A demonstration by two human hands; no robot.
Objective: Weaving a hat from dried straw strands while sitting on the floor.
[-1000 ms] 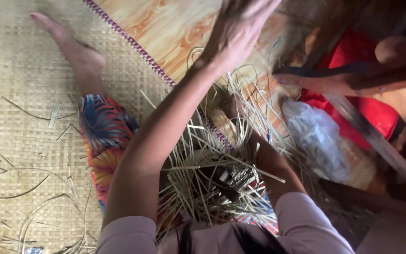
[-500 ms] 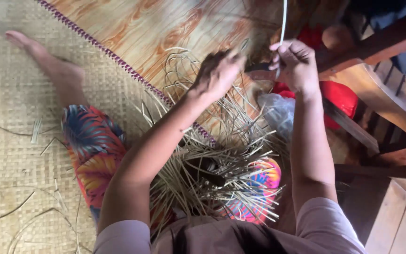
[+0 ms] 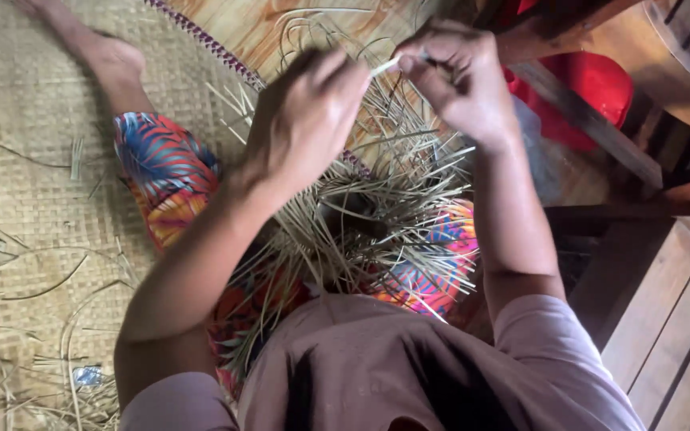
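A: Currently, both hands are raised above the lap; the left hand (image 3: 305, 120) is closed, fingers curled, thumb and forefinger pinched on a pale strip (image 3: 385, 65); the right hand (image 3: 461, 80) is closed on the same strip from the other side.

B: Confirm the position of the strip.

A: Strip spans the small gap between the two hands, near the top centre of the view; its ends are hidden inside the fingers; the hands are just beside each other, not touching as far as can be seen.

B: Item below the hands?

A: A half-woven piece (image 3: 361, 231) rests on the lap; loose strands fan out from its dark centre in all directions; some strands reach up behind the hands.

B: Support surface?

A: A woven mat (image 3: 33, 199) covers the floor on the left; its patterned border runs diagonally past the left hand; scraps of strand lie scattered on the mat; a wooden floor (image 3: 249, 28) shows beyond the border.

B: Other items?

A: Bright patterned trousers (image 3: 161, 164) cover the legs; one bare foot (image 3: 109, 56) rests on the mat, well apart from the hands; a red cloth (image 3: 596, 88) lies under a wooden chair frame (image 3: 592, 132) at upper right; a wooden bench (image 3: 664, 319) stands at lower right.
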